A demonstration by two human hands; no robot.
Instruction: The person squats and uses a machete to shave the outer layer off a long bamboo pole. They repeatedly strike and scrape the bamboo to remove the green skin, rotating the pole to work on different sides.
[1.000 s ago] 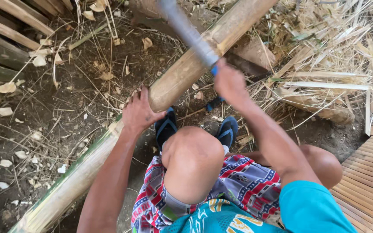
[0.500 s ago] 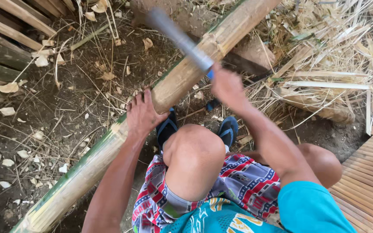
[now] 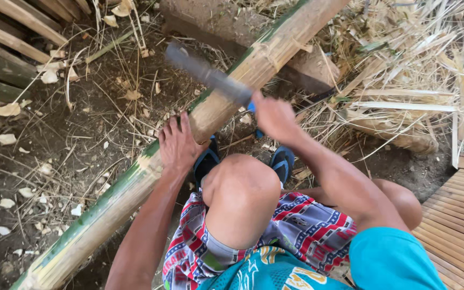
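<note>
The right hand (image 3: 275,117) is closed around the blue handle of a big knife (image 3: 208,74), whose broad grey blade is smeared by motion and angled up and to the left, above the bare ground (image 3: 81,139). A second ago the blade pointed more steeply upward, over the bamboo pole (image 3: 189,126); it has since tipped over and dropped lower on the far side of the pole (a chopping stroke in progress, by the look of it). That suggests the stripping of the pole's green skin is under way and not finished: a green band remains along its upper edge, while the near face is pale and bare.

The left hand (image 3: 177,144) lies flat on the pole, fingers spread, pressing rather than gripping, and has slid only slightly along it. The pole runs diagonally from lower left to upper right, with the person's blue sandals (image 3: 283,161) just beside it. Pale chips (image 3: 7,109) and dry strips (image 3: 404,104) lie scattered around.
</note>
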